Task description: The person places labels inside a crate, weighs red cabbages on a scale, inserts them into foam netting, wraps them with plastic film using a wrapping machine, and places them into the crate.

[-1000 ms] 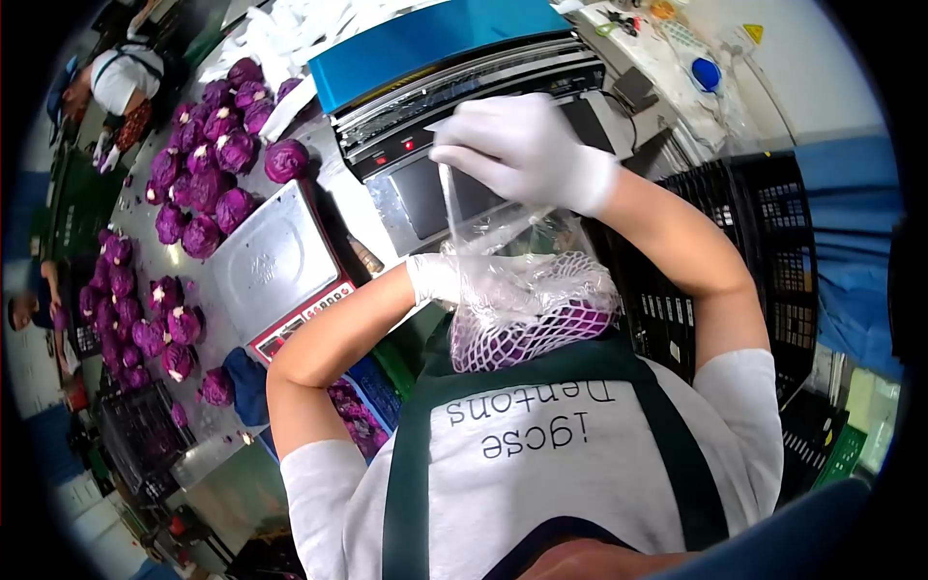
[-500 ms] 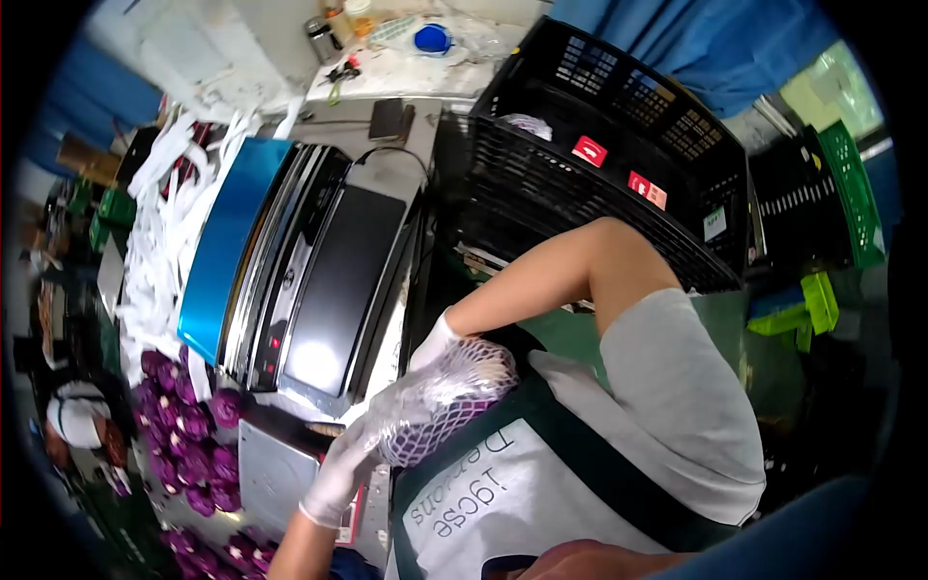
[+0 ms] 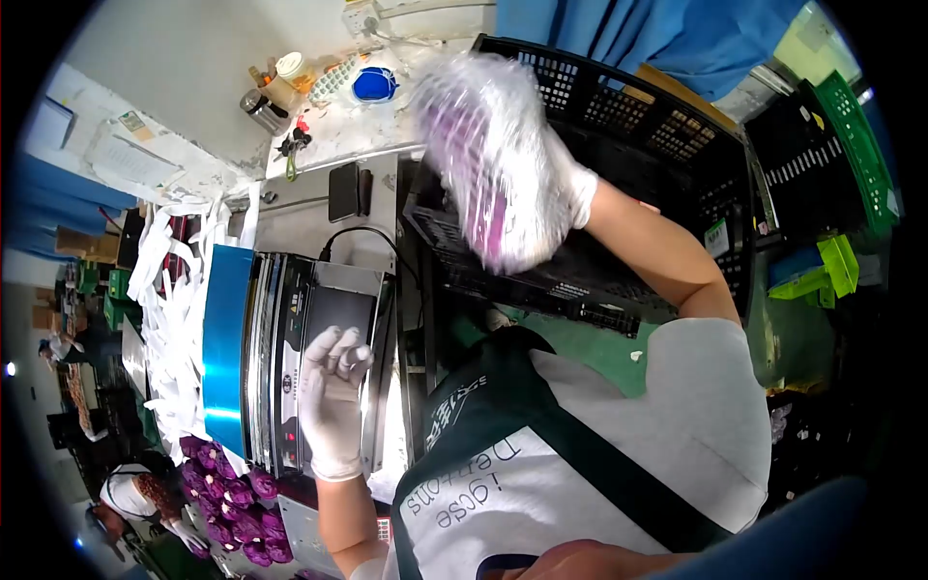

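The plastic-wrapped net bag has been lifted away from the dark apron by the gloved right hand, whose fingers, mostly hidden, are closed on it. The gloved left hand is held empty, fingers loosely curled, over the blue-topped machine. The bag is suspended over the black crate; purple cabbages are heaped near the machine.

White gloves, grey short-sleeved T-shirt, dark green apron, lettered white panel.
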Available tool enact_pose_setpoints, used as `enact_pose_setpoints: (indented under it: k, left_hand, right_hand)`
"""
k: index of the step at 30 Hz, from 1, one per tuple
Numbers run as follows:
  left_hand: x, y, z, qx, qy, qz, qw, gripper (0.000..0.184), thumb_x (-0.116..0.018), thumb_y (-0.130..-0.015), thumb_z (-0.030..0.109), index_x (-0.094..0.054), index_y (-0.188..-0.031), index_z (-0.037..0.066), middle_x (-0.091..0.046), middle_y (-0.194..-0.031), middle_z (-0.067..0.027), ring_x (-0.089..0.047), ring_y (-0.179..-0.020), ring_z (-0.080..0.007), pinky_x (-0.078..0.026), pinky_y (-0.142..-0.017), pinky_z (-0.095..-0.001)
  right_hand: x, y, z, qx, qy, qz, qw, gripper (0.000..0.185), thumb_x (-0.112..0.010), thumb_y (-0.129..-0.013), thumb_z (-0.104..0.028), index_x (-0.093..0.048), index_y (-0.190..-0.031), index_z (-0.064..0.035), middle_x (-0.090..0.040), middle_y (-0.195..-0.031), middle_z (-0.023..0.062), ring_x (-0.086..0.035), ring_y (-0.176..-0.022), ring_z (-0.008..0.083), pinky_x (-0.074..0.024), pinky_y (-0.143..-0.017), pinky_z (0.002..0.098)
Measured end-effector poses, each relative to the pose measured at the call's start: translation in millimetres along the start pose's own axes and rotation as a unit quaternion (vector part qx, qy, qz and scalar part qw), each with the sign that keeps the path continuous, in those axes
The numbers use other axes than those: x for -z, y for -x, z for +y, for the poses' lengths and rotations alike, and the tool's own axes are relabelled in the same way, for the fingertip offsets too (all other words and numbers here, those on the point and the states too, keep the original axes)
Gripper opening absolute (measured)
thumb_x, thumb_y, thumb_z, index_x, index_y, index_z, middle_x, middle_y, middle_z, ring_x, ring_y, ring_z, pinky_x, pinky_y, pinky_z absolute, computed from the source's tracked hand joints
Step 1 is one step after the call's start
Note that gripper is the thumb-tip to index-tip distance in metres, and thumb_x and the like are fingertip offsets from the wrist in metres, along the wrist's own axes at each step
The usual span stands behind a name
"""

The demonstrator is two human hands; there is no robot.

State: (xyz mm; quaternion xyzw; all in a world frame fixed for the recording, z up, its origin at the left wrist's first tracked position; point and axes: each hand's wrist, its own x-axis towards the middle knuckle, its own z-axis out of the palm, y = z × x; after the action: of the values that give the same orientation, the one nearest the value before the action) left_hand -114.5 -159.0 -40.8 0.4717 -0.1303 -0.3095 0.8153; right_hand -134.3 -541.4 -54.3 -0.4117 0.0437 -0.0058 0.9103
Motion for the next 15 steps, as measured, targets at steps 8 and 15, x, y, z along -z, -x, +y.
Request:
enact_pose_setpoints:
  k: [8,15]
  left_hand:
    - [25.2,-1.7,-44.5,0.022,-0.087,0.202,0.975,0.035,-0.046,-0.099,0.014,-0.049,-0.128,-0.005,-0.061,-0.120,-0.0148,-0.061,-0.110,-0.0215,-0.046,-0.099,-0.0351]
    - [56.9,72.1,-78.1,-0.016,-0.157,0.370,0.916,0.030,-0.053,-0.097,0.015,-0.057,-0.125,0.003,-0.060,-0.119,-0.0064,-0.055,-0.112,-0.0139,-0.042,-0.101,-0.0298]
  right_hand:
    - [168.9,-81.1,19.2,0.190,0.235,0.242,0.922,0.064,-0.047,-0.094,-0.053,-0.043,-0.136,-0.0043,-0.053,-0.129,0.0133,-0.057,-0.111,0.0282,-0.0488,-0.094,0.0445]
    - [172.8,-108.1,67.2,0.004,0.126,0.247,0.961,0.060,-0.049,-0.092,-0.048,-0.046,-0.138,-0.0100,-0.048,-0.141,0.0087,-0.047,-0.128,0.0298,-0.0377,-0.107,0.0481]
